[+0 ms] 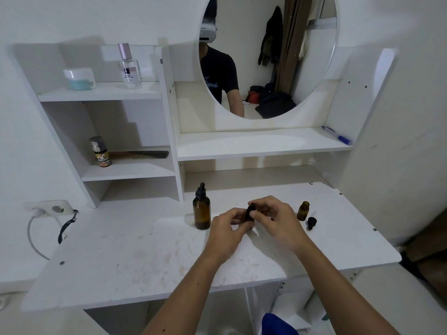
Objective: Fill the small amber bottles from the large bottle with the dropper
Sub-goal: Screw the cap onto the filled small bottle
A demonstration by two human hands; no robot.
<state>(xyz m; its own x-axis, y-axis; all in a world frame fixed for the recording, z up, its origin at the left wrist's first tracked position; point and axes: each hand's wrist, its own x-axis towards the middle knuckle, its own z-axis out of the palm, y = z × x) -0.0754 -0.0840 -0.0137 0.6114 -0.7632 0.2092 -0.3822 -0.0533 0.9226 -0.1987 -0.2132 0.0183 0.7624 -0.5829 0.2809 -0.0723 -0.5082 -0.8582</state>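
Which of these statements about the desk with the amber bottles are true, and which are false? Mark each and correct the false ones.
1. The large amber bottle stands upright with its dropper cap on. True.
2. The small open bottle lies on its side. False: it stands upright.
3. A loose black cap lies beside that small bottle. True.
4. The left hand rests flat on the desk. False: with the right hand, it holds a small dark bottle.
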